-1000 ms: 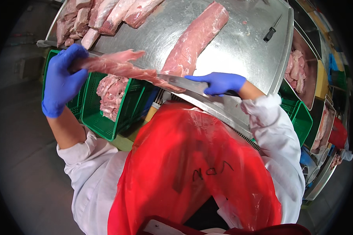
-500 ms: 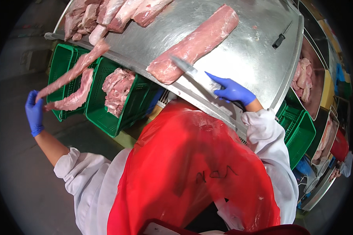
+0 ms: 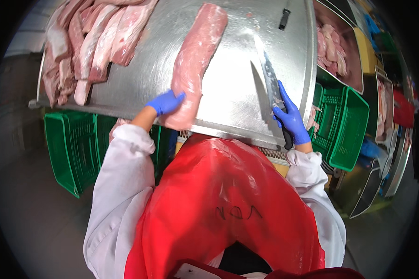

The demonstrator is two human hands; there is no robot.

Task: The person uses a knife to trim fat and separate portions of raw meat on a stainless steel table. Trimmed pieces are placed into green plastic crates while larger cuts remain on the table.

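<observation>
A long pink pork loin (image 3: 197,51) lies lengthwise on the steel table (image 3: 149,65), its lower end at the front edge. My blue-gloved left hand (image 3: 167,103) grips the side of that end, fingers curled onto the meat. At the right, my blue-gloved right hand (image 3: 289,116) is closed on a long knife (image 3: 270,76), blade angled away from me over bare steel. Several pale, streaked pieces of pork (image 3: 100,42) are piled along the table's left end. A small black-handled tool (image 3: 283,19) lies near the far edge.
Green plastic crates (image 3: 65,149) hang below the front edge at the left; another green crate (image 3: 349,130) is at the right, with meat scraps beside it. Beyond the right edge are a steel tub of meat (image 3: 337,53), a narrower tray (image 3: 383,107) and a yellow block (image 3: 366,51).
My left hand released a meat strip over the left crates and moved onto the loin, whose near end shifted. The knife swung from pointing leftward to pointing away from me. The view turned.
</observation>
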